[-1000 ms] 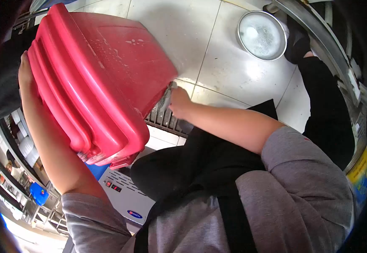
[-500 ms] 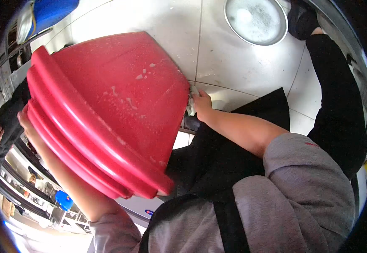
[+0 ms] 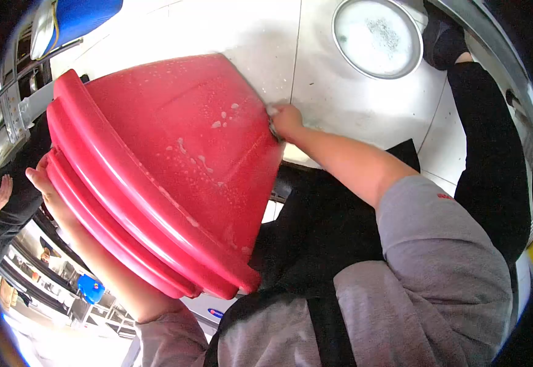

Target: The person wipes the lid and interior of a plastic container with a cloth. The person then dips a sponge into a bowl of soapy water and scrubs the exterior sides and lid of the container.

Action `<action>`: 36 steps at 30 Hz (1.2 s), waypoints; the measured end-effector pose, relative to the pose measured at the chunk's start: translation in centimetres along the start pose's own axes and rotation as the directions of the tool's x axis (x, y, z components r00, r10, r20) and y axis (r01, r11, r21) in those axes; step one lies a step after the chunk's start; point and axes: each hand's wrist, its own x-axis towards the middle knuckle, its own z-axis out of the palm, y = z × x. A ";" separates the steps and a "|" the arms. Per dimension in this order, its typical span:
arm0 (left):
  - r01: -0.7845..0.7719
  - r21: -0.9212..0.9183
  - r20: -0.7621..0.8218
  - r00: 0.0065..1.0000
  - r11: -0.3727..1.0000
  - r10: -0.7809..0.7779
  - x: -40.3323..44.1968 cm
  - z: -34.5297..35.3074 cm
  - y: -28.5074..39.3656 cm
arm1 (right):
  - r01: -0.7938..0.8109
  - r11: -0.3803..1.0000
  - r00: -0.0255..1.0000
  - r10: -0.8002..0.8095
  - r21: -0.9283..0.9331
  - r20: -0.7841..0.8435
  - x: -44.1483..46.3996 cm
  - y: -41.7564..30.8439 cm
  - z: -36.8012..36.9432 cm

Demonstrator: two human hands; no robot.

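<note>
A large red plastic bin lies tilted in front of me, its ribbed rim toward the lower left and soap suds on its side. My left hand grips the rim at the far left, thumb showing and the other fingers mostly hidden. At the bin's bottom end, my right hand is closed around a crumpled greyish-white cloth, pressed against the bottom edge. Only a little of the cloth shows.
A round metal basin of foamy water stands on the white tiled floor. Beside it is a dark shoe. A blue container is at upper left. Another person's hand shows at the left edge, near metal shelving.
My right hand has moved up along the bin's bottom edge with the cloth. The bin sits slightly lower and farther right in view. The other person's hand has opened out.
</note>
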 end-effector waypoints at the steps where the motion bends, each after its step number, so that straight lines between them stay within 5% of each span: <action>1: -0.020 -0.023 0.040 0.999 1.000 0.021 0.5 -0.4 -0.6 | 0.005 1.000 1.000 -0.005 0.002 -0.001 0.9 -0.8 0.5; 3: 0.033 -0.111 0.006 0.999 0.993 -0.032 0.3 -0.3 -0.6 | 0.088 0.996 0.993 -0.089 0.025 0.080 1.0 -6.2 -1.9; 4: 0.031 -0.106 0.038 0.999 0.994 -0.027 0.4 -0.7 -0.7 | 0.255 0.966 0.964 -0.251 -0.039 0.086 -0.1 -6.2 -2.7; 6: 0.041 -0.131 0.083 0.996 0.991 -0.030 0.5 -0.9 -0.7 | 0.263 0.950 0.954 -0.231 -0.170 0.189 -4.4 -3.5 -4.0; 7: 0.042 -0.145 0.076 0.997 0.989 -0.031 0.6 -0.7 -0.5 | 0.150 0.989 0.988 -0.150 -0.014 0.045 -6.2 0.4 -2.4; 8: 0.007 -0.139 0.100 0.995 0.990 0.007 0.6 -0.6 -0.2 | -0.056 0.998 0.954 0.047 0.020 0.296 -6.9 2.1 -2.8; 9: -0.027 -0.130 0.126 0.991 0.991 0.043 0.4 -0.4 0.1 | -0.052 0.999 0.955 0.047 0.010 0.294 -5.8 2.3 -2.1; 11: -0.042 -0.144 0.165 0.984 0.989 0.066 -0.1 0.3 1.2 | 0.253 0.871 0.966 -0.204 -0.421 0.159 -0.5 1.2 0.4; 15: -0.165 -0.120 0.183 0.966 0.979 0.185 -1.3 2.8 3.6 | 0.289 0.903 0.949 -0.313 -0.317 -0.025 8.9 -10.4 -2.0; 16: -0.137 -0.159 0.198 0.966 0.978 0.167 -1.4 2.9 3.7 | 0.307 0.937 0.945 -0.321 -0.165 -0.067 8.5 -12.3 -2.8; 17: -0.107 -0.194 0.213 0.966 0.975 0.149 -1.3 2.8 3.6 | 0.323 0.946 0.940 -0.322 -0.009 -0.109 7.9 -13.0 -3.0; 20: -0.297 -0.016 0.199 0.935 0.955 0.294 -0.9 2.6 3.6 | 0.363 0.930 0.877 -0.319 0.060 -0.361 3.9 -9.5 -0.9; 21: -0.249 -0.083 0.178 0.949 0.965 0.260 -1.2 3.0 3.7 | 0.370 0.927 0.875 -0.324 0.065 -0.361 5.3 -8.9 -0.7; 23: -0.308 -0.032 0.186 0.933 0.951 0.308 -1.0 2.8 3.6 | 0.174 0.957 0.982 -0.186 -0.233 -0.029 9.7 -8.7 -0.9; 24: -0.298 -0.038 0.187 0.936 0.954 0.299 -1.4 2.9 3.9 | 0.171 0.955 0.985 -0.175 -0.241 0.005 9.8 -11.4 -2.1; 26: -0.304 -0.005 0.183 0.936 0.953 0.300 -1.9 3.2 4.3 | 0.359 0.933 0.933 -0.359 -0.011 0.006 7.8 -15.5 -3.4; 28: -0.270 0.017 0.172 0.949 0.963 0.263 -1.9 3.2 4.5 | 0.736 0.676 0.631 -0.671 0.026 -0.389 0.5 -19.4 -4.1; 29: -0.314 0.034 0.211 0.930 0.949 0.300 -1.9 3.2 4.5 | 0.648 0.707 0.760 -0.577 0.283 -0.300 -5.6 -21.9 -5.7; 31: -0.342 0.074 0.160 0.931 0.937 0.327 -2.4 3.7 4.7 | 0.888 0.397 0.459 -0.771 0.231 -0.442 -12.6 -21.2 -5.6; 34: -0.383 0.032 0.174 0.911 0.923 0.373 -1.5 3.3 3.8 | 0.905 0.310 0.407 -0.830 0.290 -0.380 -14.0 -19.9 -5.6; 36: -0.396 0.037 0.184 0.905 0.917 0.383 -1.6 3.5 3.9 | 0.885 0.377 0.462 -0.789 0.273 -0.406 -9.0 -24.0 -5.7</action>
